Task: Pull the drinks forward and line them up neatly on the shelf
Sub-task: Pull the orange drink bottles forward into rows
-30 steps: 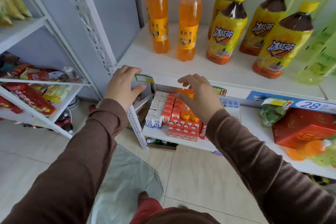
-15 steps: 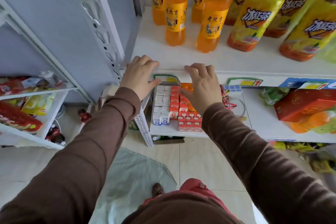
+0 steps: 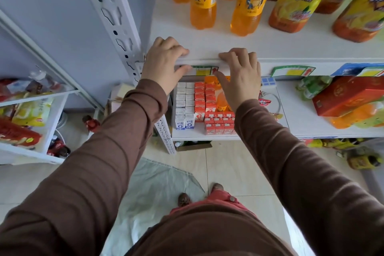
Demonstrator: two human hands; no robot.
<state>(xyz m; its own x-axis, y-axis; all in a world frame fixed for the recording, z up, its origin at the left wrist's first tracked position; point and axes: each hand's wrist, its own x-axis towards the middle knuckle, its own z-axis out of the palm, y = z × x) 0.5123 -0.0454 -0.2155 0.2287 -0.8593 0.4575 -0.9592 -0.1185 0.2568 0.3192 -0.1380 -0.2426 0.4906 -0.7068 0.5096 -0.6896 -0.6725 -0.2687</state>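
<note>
Fingers [image 3: 178,51] of the left hand [image 3: 164,64] curl over the front edge of the white shelf [image 3: 199,45], its thumb pressed against the price strip [image 3: 204,70] below. The right hand [image 3: 241,77] lies beside it with fingertips resting on the same edge, thumb angled down across the strip. Both hands are loosely spread and grasp no bottle; they only touch the shelf lip.

Well behind the hands stand the orange bottles [image 3: 203,0], two in front and two more partly hidden behind, all upright and set back from the edge. To their right are the tea bottles [image 3: 299,0] with yellow labels, also upright, the rightmost one nearer the front than the others.

On the lower shelf [image 3: 295,118], under the hands, small white cartons [image 3: 185,108] and red cartons [image 3: 209,108] sit in tight rows. An orange bottle seems to lie among them, though the right hand hides most of it. A red box [image 3: 349,94] lies farther right.
</note>
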